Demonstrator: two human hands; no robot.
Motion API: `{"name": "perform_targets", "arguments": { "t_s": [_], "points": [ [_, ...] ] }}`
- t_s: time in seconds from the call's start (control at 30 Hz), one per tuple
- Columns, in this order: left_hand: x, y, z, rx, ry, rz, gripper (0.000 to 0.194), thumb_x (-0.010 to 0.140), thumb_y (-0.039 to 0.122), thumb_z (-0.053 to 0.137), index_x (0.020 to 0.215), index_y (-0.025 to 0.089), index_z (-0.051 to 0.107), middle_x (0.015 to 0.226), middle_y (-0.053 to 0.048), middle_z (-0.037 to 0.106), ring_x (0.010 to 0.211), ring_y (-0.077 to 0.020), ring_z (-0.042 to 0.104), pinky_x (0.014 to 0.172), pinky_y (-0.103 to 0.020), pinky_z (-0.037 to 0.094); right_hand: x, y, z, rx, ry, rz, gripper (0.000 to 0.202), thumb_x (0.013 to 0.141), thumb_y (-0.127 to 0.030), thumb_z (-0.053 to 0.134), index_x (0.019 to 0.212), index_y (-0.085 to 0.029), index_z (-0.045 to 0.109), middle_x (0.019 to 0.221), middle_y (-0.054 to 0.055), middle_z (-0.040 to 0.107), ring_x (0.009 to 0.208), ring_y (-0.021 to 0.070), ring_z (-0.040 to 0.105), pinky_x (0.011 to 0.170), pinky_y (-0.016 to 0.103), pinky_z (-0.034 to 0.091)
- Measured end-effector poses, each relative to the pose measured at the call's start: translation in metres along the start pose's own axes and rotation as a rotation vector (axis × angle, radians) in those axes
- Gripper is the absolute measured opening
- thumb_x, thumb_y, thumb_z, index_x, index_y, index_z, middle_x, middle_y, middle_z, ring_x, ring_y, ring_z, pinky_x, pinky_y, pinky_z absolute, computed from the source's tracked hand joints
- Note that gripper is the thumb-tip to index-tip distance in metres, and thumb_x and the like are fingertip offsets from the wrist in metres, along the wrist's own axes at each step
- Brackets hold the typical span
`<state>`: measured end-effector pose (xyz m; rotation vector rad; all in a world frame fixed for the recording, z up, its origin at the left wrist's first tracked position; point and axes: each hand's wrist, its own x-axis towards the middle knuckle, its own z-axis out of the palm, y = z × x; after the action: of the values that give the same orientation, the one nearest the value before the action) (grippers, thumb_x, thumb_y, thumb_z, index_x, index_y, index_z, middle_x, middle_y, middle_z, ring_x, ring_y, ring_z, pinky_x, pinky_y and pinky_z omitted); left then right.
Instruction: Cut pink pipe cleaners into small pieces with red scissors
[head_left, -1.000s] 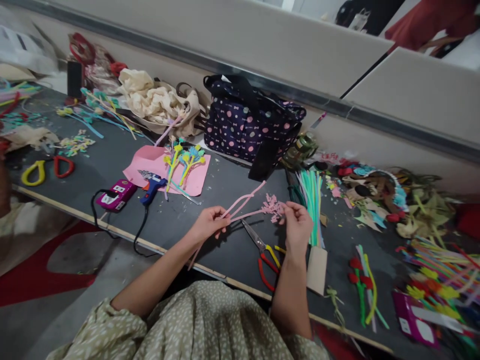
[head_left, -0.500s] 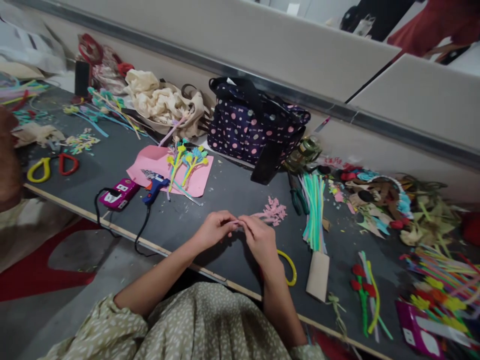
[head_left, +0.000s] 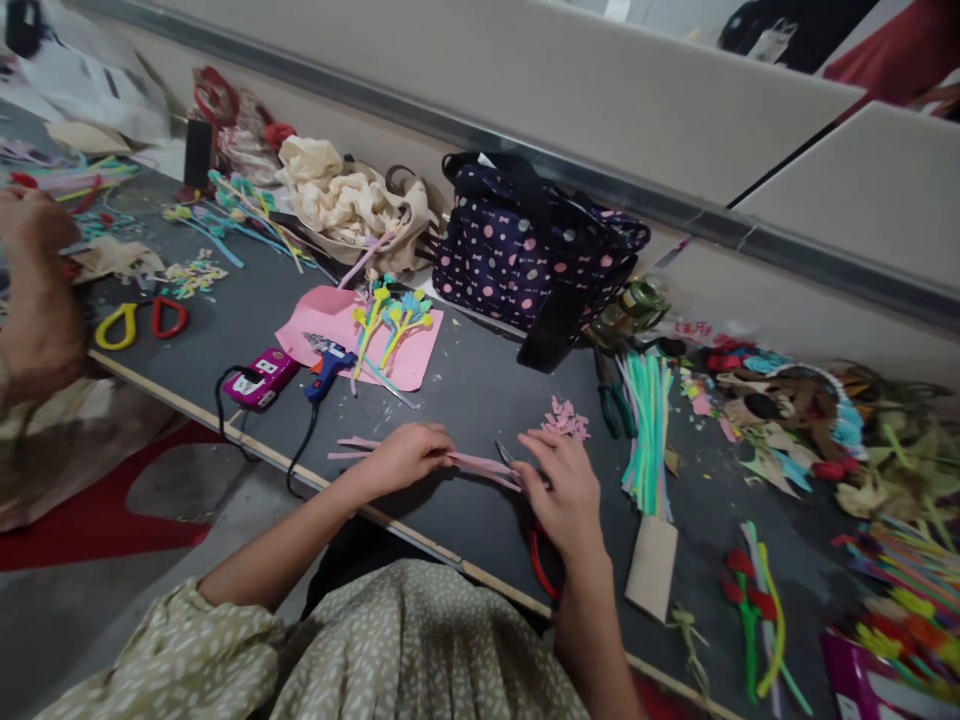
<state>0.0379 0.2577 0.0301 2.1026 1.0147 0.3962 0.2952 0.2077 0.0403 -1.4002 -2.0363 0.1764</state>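
My left hand (head_left: 414, 458) is closed around a thin bundle of pink pipe cleaners (head_left: 480, 464), held level just above the table; their loose ends stick out to its left. At the bundle's right end is my right hand (head_left: 564, 488), thumb and fingers apart; whether the thumb touches the tips I cannot tell. Under that hand lies a cutting tool with a red handle (head_left: 541, 562); its dark tip shows by the fingers and the rest is covered. A small heap of pink clippings (head_left: 567, 418) lies just beyond my right hand.
A glue gun (head_left: 326, 368) lies on pink paper (head_left: 420, 362) with yellow and blue flowers. Green pipe cleaners (head_left: 646, 430), pliers (head_left: 613, 395) and red flowers (head_left: 742, 585) lie to the right. A dotted bag (head_left: 517, 250) stands behind. Another person's arm (head_left: 37, 300) is at left.
My hands have moved apart; before, they met at the pink pipe cleaners. The right hand's fingers have spread. The view has shifted left, and the other person's hand has come further into view.
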Motion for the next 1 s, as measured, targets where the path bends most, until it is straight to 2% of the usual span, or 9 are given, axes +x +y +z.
{"name": "perform_targets", "arguments": {
  "t_s": [0.13,0.3,0.4,0.6,0.8,1.0],
  "points": [
    [-0.009,-0.018,-0.004,0.209,-0.029,-0.053,0.017,0.084,0.016,0.055,0.087,0.021,0.071,0.087,-0.005,0.068,0.082,-0.0185,0.062,0.069,-0.025,0.038,-0.001,-0.011,0.026,0.016,-0.191,-0.071,0.031,0.092,-0.028,0.052,0.121,-0.021,0.061,0.117,0.011,0.062,0.108,0.0253,0.054,0.092,0.041,0.045],
    [-0.021,-0.035,-0.014,0.34,-0.024,-0.124,0.016,0.085,0.019,0.054,0.091,0.022,0.069,0.092,-0.005,0.067,0.087,-0.0199,0.062,0.07,-0.026,0.038,-0.002,-0.009,0.038,-0.012,-0.271,-0.053,0.029,0.094,-0.026,0.048,0.119,-0.02,0.062,0.113,0.011,0.064,0.105,0.025,0.054,0.089,0.041,0.045],
    [-0.023,-0.038,-0.017,0.356,-0.02,-0.148,0.017,0.085,0.02,0.054,0.094,0.022,0.068,0.095,-0.005,0.066,0.09,-0.0201,0.062,0.072,-0.026,0.039,-0.001,-0.008,0.038,-0.015,-0.271,-0.047,0.029,0.095,-0.026,0.047,0.118,-0.019,0.062,0.111,0.011,0.065,0.103,0.0246,0.055,0.089,0.04,0.045],
    [-0.017,-0.035,-0.01,0.313,0.042,-0.143,0.014,0.085,0.021,0.057,0.094,0.021,0.067,0.094,-0.005,0.063,0.092,-0.02,0.06,0.076,-0.027,0.04,-0.007,0.001,0.033,-0.019,-0.211,-0.033,0.027,0.095,-0.025,0.046,0.115,-0.018,0.064,0.107,0.011,0.067,0.099,0.0238,0.057,0.087,0.039,0.046],
    [-0.008,-0.03,-0.004,0.375,0.008,-0.075,0.012,0.084,0.027,0.061,0.093,0.021,0.066,0.095,-0.005,0.061,0.097,-0.021,0.056,0.08,-0.029,0.041,-0.027,0.017,0.018,-0.015,-0.098,0.024,0.025,0.095,-0.025,0.046,0.112,-0.019,0.064,0.103,0.01,0.068,0.095,0.0228,0.058,0.086,0.039,0.047],
    [0.002,-0.032,0.007,0.418,0.002,-0.081,0.009,0.085,0.029,0.061,0.086,0.02,0.065,0.089,-0.005,0.061,0.089,-0.0208,0.054,0.076,-0.03,0.04,-0.056,0.027,0.002,-0.102,-0.109,0.106,0.023,0.095,-0.024,0.048,0.111,-0.018,0.063,0.102,0.01,0.067,0.095,0.0235,0.057,0.086,0.041,0.047]
  ]
}}
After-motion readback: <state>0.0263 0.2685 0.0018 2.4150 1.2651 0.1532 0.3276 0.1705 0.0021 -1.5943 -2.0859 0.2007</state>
